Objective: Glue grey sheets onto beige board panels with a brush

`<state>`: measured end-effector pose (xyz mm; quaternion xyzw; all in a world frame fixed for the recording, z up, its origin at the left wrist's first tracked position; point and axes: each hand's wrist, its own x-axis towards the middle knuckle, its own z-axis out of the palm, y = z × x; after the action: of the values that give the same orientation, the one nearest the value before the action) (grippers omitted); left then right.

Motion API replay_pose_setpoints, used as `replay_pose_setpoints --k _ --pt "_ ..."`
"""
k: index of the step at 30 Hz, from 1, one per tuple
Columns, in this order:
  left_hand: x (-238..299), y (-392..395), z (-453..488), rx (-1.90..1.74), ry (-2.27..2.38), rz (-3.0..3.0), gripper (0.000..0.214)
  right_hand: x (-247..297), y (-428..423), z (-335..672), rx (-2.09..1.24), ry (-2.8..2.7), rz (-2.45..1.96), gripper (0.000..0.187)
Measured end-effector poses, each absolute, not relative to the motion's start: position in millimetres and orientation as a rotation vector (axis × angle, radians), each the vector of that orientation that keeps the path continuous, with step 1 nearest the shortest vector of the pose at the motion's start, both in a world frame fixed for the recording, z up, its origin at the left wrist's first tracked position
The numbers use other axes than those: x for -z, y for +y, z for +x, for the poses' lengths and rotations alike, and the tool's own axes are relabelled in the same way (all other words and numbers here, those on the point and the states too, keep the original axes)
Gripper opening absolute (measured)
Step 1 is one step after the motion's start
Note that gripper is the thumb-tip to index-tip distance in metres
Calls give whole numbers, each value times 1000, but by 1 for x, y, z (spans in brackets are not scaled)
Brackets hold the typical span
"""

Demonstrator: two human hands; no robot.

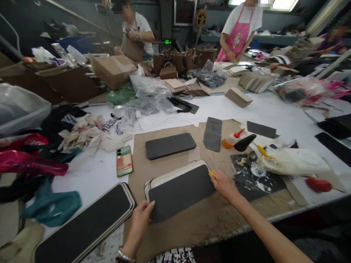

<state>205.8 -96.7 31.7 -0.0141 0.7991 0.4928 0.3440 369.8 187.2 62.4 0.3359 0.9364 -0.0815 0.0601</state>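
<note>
A dark grey board [181, 193] with rounded corners lies at a slant over a stack of pale, dark-edged boards [164, 176]. My left hand [142, 215] pinches its near left corner between thumb and fingers. At the right end, my right hand [223, 184] is closed around a thin yellow tool [211, 174], with its fingers at the board's edge. Only the tool's tip shows, so its kind is unclear. Behind the stack rests a smaller pile of dark boards [170, 145]. Left of my left hand is a stack of longer black boards [85, 226].
A phone [124, 161] lies on the left. On the right are a red-capped glue bottle [231, 138], a glue-smeared dark sheet [259, 179], a white glue bag [298, 160] and a red-handled tool [319, 184]. Two people stand across the table; another is at far right.
</note>
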Motion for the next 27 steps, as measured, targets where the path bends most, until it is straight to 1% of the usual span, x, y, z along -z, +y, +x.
replay_pose_setpoints --k 3,6,12,17,20,23,27 --pt "-28 -83 194 -1140 2313 68 46 -57 198 350 161 2725 978 17" --pt "-25 -75 192 -1017 2448 102 43 -47 204 341 129 2662 940 17" --pt "-30 -73 201 -1001 2441 112 41 -34 207 344 142 2654 910 17" --pt "-39 -69 208 -973 2584 213 31 -25 212 349 177 2690 906 16" --pt "-38 -66 207 -944 2575 216 28 -16 217 352 217 2708 885 15" --pt "-35 -65 203 -899 2542 188 28 -13 221 354 274 2689 910 15" --pt "-37 -65 202 -859 2546 161 33 -19 222 350 349 2622 980 19"
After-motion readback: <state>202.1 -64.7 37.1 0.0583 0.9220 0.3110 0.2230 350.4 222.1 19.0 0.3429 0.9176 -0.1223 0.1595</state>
